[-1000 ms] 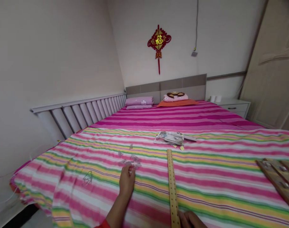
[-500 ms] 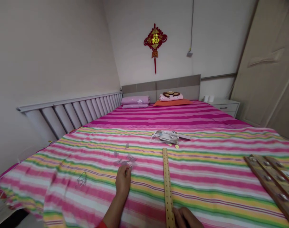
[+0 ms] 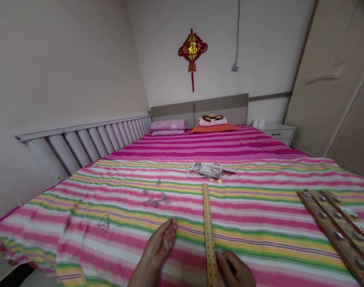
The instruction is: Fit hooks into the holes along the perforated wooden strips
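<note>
A long, narrow yellow wooden strip [image 3: 208, 233] with rows of small holes lies lengthwise on the striped sheet. My right hand [image 3: 235, 269] is closed at its near right edge, fingertips against the wood. Left of the strip, my left hand [image 3: 162, 244] hovers over the sheet with its palm turned inward and fingers curled together. Whatever it may hold is too small to make out. Beyond it lie several small clear plastic packets [image 3: 156, 199]. A thin, tangled clear or wire-like piece [image 3: 103, 224] rests farther left.
Brown wooden strips [image 3: 331, 227] with small packets on them lie at the right. A clear bag of parts [image 3: 206, 170] sits past the strip's far end, with yellow scraps [image 3: 219, 181] beside it. A radiator [image 3: 89, 145] lines the left wall; folded bedding [image 3: 168, 126] is by the headboard.
My left hand has drawn back from the plastic packets toward me and the wooden strip, turning its palm inward. My right hand stays by the strip. The view has shifted slightly.
</note>
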A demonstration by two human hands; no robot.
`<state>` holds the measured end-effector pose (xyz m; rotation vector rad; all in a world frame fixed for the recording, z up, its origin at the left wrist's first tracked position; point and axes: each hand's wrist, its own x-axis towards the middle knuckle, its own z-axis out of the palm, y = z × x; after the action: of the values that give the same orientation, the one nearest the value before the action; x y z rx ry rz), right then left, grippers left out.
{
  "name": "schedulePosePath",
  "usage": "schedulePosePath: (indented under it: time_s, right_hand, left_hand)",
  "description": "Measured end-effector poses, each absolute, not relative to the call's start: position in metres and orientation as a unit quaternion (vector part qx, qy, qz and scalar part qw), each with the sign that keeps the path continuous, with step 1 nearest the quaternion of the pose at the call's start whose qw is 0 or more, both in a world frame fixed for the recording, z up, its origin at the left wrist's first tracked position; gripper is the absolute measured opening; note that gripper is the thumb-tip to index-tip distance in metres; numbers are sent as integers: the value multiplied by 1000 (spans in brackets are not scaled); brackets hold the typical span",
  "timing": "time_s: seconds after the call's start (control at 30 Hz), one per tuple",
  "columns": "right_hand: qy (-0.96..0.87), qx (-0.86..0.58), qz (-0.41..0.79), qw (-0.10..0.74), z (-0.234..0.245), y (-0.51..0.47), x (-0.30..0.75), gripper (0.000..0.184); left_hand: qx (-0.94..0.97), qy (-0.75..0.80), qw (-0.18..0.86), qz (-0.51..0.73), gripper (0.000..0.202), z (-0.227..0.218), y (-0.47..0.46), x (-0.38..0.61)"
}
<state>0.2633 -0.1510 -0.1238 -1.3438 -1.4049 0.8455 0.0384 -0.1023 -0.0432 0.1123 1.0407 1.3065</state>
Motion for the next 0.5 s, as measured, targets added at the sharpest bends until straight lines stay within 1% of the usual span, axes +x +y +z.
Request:
schedulePosePath:
  time_s: [0.1, 0.2, 0.27, 0.33, 0.43, 0.5]
  right_hand:
    - [-549, -549, 374, 507, -117, -148, 265, 51]
    - [-512, -523, 430, 528, -108, -144, 269, 52]
    - [-486, -502, 471, 538, -101, -142, 271, 51]
    - [-458, -480, 506, 551, -93, -143, 272, 49]
    - [-425, -449, 548, 563, -81, -146, 270, 44]
    - [-422, -428, 575, 556, -74, -149, 267, 40]
  left_hand:
    - [99, 455, 680, 566, 7, -40, -115, 55]
    - [236, 475, 647, 548, 22, -40, -122, 67]
    - [346, 504, 575, 544, 31, -39, -124, 71]
    - [453, 527, 479, 537, 33, -36, -126, 74]
    - [588, 528, 337, 512, 25, -30, -132, 78]
    - [645, 516, 262, 499, 19, -27, -137, 82]
